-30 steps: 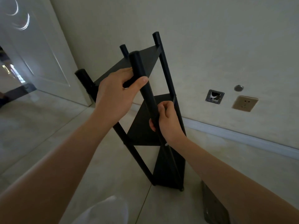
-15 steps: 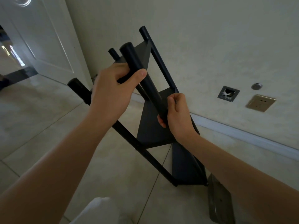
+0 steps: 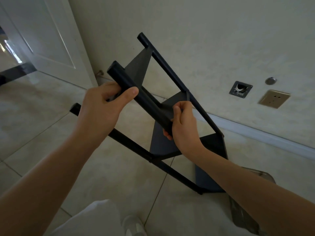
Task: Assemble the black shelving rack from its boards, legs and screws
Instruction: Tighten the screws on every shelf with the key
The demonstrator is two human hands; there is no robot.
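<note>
Bare forearms without sleeves, pale trousers (image 3: 88,220) and a white shoe (image 3: 136,226).

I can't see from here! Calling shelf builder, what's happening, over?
Left hand and right hand both gripping the near leg. Black rack assembled, tilted toward the person. Nothing in the way on the floor.

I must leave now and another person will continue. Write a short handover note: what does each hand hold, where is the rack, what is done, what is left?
Left hand: closed around the upper end of the nearest black leg.
Right hand: gripping the same leg lower down, beside the middle board.
Rack: tilted steeply, its bottom end on the tiled floor near the wall.
Done: three boards sit between the legs.
Left: I cannot see screws or whether the joints are tight; check each joint, then stand the rack upright.
</note>
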